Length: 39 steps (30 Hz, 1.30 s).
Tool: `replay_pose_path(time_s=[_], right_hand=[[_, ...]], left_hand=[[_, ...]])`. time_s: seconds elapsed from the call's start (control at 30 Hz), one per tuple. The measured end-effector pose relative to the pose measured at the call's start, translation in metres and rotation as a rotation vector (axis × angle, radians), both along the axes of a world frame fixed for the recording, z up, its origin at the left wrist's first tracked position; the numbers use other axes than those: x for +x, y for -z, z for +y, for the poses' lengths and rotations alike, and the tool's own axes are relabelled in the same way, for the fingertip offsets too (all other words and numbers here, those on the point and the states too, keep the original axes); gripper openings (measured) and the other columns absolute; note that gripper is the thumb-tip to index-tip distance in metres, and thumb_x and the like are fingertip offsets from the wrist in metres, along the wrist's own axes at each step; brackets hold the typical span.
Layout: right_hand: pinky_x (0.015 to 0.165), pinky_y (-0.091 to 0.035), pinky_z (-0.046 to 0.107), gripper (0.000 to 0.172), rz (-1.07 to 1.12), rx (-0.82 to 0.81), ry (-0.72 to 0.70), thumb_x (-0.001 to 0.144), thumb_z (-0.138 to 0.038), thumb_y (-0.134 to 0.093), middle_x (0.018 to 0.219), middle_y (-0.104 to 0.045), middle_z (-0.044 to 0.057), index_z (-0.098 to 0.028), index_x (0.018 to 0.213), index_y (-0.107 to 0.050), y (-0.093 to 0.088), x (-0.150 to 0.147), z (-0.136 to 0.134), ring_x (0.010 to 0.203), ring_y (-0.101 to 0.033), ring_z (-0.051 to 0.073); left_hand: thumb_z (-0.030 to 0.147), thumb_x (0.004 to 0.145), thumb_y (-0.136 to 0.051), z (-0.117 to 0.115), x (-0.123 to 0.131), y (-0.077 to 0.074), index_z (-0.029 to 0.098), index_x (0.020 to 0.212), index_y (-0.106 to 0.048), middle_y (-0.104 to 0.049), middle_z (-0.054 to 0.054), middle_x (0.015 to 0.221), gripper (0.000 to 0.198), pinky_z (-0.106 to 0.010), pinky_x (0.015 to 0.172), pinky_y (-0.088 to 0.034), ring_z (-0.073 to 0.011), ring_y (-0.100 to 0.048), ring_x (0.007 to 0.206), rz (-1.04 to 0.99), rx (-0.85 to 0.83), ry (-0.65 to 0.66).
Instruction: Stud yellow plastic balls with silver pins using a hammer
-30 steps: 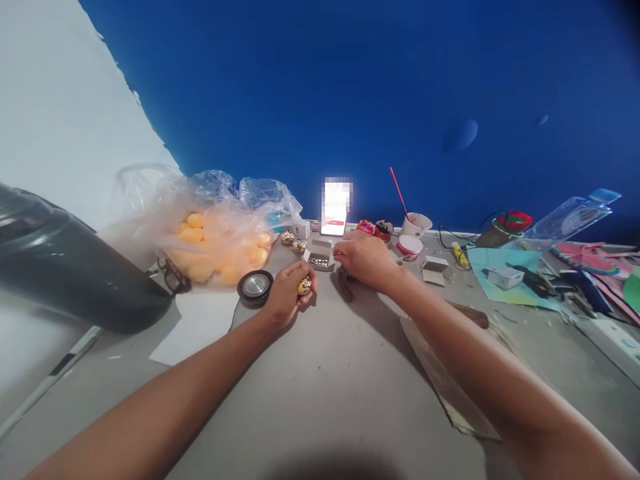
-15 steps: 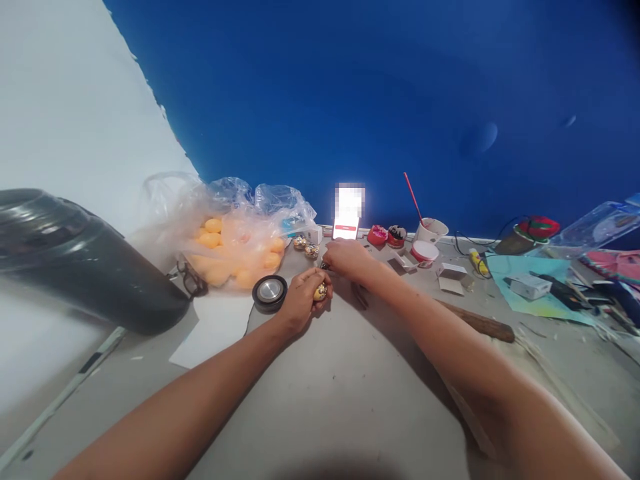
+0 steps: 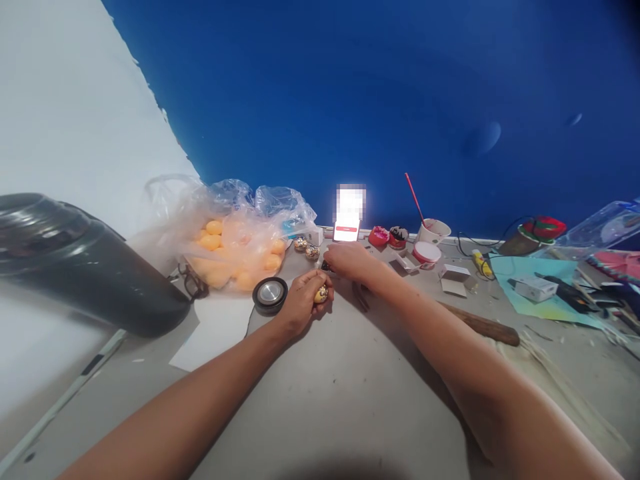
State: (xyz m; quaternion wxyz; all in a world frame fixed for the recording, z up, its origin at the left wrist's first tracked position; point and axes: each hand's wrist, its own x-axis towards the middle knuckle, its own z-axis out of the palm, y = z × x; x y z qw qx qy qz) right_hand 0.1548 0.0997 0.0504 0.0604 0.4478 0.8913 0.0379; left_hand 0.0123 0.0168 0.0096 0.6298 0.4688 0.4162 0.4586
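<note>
My left hand (image 3: 301, 299) is closed round a small yellow ball (image 3: 321, 294) that has shiny pieces on its surface. Just beyond it, my right hand (image 3: 349, 260) is low over the table with its fingers bent together. Something small and dark shows at those fingertips, but I cannot make out what it is. Two shiny decorated balls (image 3: 313, 252) rest behind my hands, to the left. A round black lid (image 3: 270, 293) with a silver centre lies left of my left hand.
A clear bag of yellow balls (image 3: 215, 243) and a dark bottle (image 3: 115, 267) stand on the left. A lit phone (image 3: 347, 230) leans at the wall. Rightward are a paper cup (image 3: 434, 231) with a red stick, small open boxes (image 3: 454, 280) and a wooden rod (image 3: 493, 328).
Both hands stay almost in place, the left one still round the ball. The view has shifted very slightly.
</note>
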Motion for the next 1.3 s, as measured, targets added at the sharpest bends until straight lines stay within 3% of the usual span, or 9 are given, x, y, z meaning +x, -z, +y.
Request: replay_pose_path(time_s=[0.23,0.47,0.6,0.73,0.83,0.93,1.03,1.17,1.3], right_hand=[[0.063,-0.035,0.028,0.02,0.182,0.014,0.093,0.094,-0.023,-0.053,0.098,-0.076,0.01,-0.017,0.1,-0.072,-0.006,0.012,-0.006,0.083,-0.065,0.021],[0.061,-0.033,0.026,0.008,0.683,-0.15,0.104,0.082,-0.013,-0.061,0.078,-0.07,0.002,-0.017,0.081,-0.068,-0.004,0.02,-0.01,0.069,-0.054,0.013],[0.061,-0.038,0.026,0.011,0.989,-0.306,0.071,0.085,-0.024,-0.066,0.075,-0.069,0.001,-0.017,0.078,-0.07,-0.02,0.029,-0.042,0.066,-0.053,0.011],[0.053,-0.035,0.025,0.026,1.332,-0.535,0.195,0.08,-0.042,-0.078,0.065,-0.064,-0.002,-0.017,0.077,-0.071,-0.021,0.036,-0.083,0.055,-0.047,0.009],[0.05,-0.035,0.024,0.029,1.493,-0.608,0.318,0.076,-0.044,-0.081,0.059,-0.062,-0.003,-0.017,0.078,-0.072,-0.003,0.043,-0.098,0.051,-0.043,0.008],[0.048,-0.033,0.024,0.034,1.65,-0.646,0.44,0.07,-0.047,-0.086,0.063,-0.065,-0.001,-0.017,0.08,-0.074,0.019,0.051,-0.1,0.049,-0.042,0.008],[0.047,-0.03,0.024,0.033,1.73,-0.696,0.451,0.066,-0.044,-0.089,0.072,-0.07,0.001,-0.017,0.08,-0.075,0.033,0.057,-0.098,0.051,-0.043,0.007],[0.048,-0.031,0.023,0.029,1.765,-0.749,0.414,0.069,-0.041,-0.088,0.075,-0.072,0.001,-0.019,0.082,-0.075,0.033,0.057,-0.098,0.051,-0.043,0.007],[0.048,-0.031,0.023,0.028,1.763,-0.743,0.42,0.067,-0.04,-0.09,0.071,-0.068,-0.001,-0.02,0.08,-0.075,0.029,0.055,-0.101,0.051,-0.043,0.007]], left_hand=[[0.044,0.085,-0.063,0.001,0.0,0.001,0.017,0.077,-0.056,-0.062,0.0,0.064,0.029,-0.018,0.039,-0.027,-0.0062,-0.045,0.041,-0.008,0.004,0.013],[0.048,0.089,-0.062,0.005,-0.003,0.006,0.016,0.078,-0.058,-0.062,-0.001,0.065,0.034,-0.02,0.04,-0.029,-0.0068,-0.044,0.042,-0.112,-0.025,0.027],[0.052,0.087,-0.066,0.009,-0.003,0.01,0.015,0.085,-0.063,-0.064,-0.003,0.074,0.036,-0.022,0.046,-0.038,-0.01,-0.053,0.053,-0.311,-0.082,0.038],[0.022,0.073,-0.078,0.003,-0.001,0.007,0.016,0.102,-0.066,-0.063,-0.002,0.077,0.032,-0.024,0.06,-0.05,-0.0142,-0.063,0.071,-0.415,-0.176,0.122],[0.014,0.069,-0.082,-0.003,0.002,0.006,0.016,0.109,-0.064,-0.067,-0.003,0.084,0.043,-0.027,0.067,-0.054,-0.0149,-0.066,0.074,-0.342,-0.14,0.162],[0.025,0.073,-0.084,-0.008,0.004,0.008,0.018,0.116,-0.063,-0.068,-0.003,0.085,0.049,-0.03,0.061,-0.055,-0.0159,-0.066,0.067,-0.221,-0.067,0.183],[0.027,0.072,-0.086,-0.01,0.004,0.008,0.018,0.118,-0.065,-0.066,-0.001,0.081,0.052,-0.027,0.058,-0.05,-0.0123,-0.06,0.06,-0.108,0.018,0.165],[0.03,0.08,-0.08,-0.013,0.004,0.002,0.017,0.122,-0.069,-0.064,0.001,0.074,0.045,-0.026,0.066,-0.05,-0.0112,-0.057,0.065,0.051,0.142,0.123],[0.036,0.08,-0.08,-0.017,0.005,0.0,0.018,0.126,-0.069,-0.07,-0.003,0.087,0.05,-0.026,0.067,-0.051,-0.0139,-0.06,0.072,0.114,0.215,0.08]])
